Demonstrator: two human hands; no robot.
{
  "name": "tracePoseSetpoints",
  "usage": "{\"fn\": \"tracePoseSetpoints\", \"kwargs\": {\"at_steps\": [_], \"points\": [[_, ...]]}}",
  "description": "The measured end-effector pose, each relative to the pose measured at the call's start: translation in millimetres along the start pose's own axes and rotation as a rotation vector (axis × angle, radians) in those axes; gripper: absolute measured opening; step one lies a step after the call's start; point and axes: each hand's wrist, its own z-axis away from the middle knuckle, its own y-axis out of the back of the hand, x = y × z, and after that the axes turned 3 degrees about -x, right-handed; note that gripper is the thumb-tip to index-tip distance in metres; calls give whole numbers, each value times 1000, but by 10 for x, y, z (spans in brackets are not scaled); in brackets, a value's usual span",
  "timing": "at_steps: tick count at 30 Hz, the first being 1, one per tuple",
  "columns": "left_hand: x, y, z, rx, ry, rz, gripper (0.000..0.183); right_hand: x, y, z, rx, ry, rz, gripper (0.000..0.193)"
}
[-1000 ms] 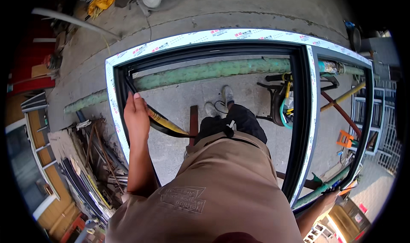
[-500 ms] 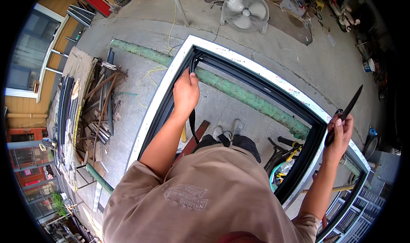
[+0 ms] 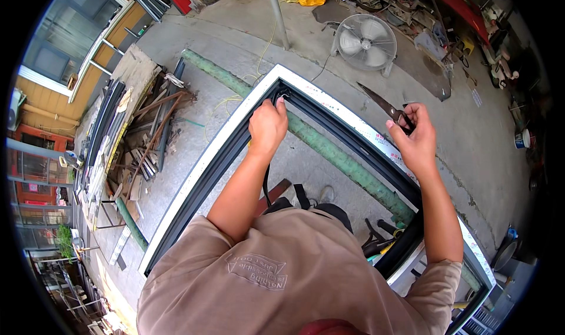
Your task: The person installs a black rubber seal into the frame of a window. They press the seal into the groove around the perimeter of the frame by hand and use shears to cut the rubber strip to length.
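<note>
My left hand (image 3: 269, 126) is closed at the far corner of a window frame (image 3: 329, 102), which has a white film-covered outer face and dark inner channels. Its fingers pinch a thin black strip (image 3: 266, 185), probably a rubber seal, whose loose length hangs down past my wrist toward my legs. The fingertips and the strip's end are partly lost in the dark corner. In my right hand (image 3: 419, 140) is a pair of dark scissors (image 3: 376, 98), held by the handles above the frame's far side. The blades point left and away, touching nothing.
Green pipes (image 3: 347, 164) lie under the frame as supports. A floor fan (image 3: 366, 43) stands beyond it, near a grey post (image 3: 276, 14). On the left is a board stand (image 3: 126, 79) with dark profiles and scrap. Clutter lines the far right.
My right hand has brought the scissors left and inward, turning the blades from up-right to up-left. My left hand has moved closer into the frame's corner. The whole view has shifted.
</note>
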Motion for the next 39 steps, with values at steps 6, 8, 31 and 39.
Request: {"fn": "tracePoseSetpoints", "kwargs": {"at_steps": [6, 8, 31, 39], "points": [[111, -91, -77, 43, 147, -44, 60, 271, 11, -62, -62, 110, 162, 47], [100, -139, -105, 52, 163, -56, 60, 345, -19, -59, -83, 149, 154, 48], [248, -214, -192, 75, 219, -68, 62, 397, -90, -42, -118, 174, 99, 48], [256, -245, -206, 105, 207, -78, 59, 399, -91, -47, -128, 161, 92, 48]]}}
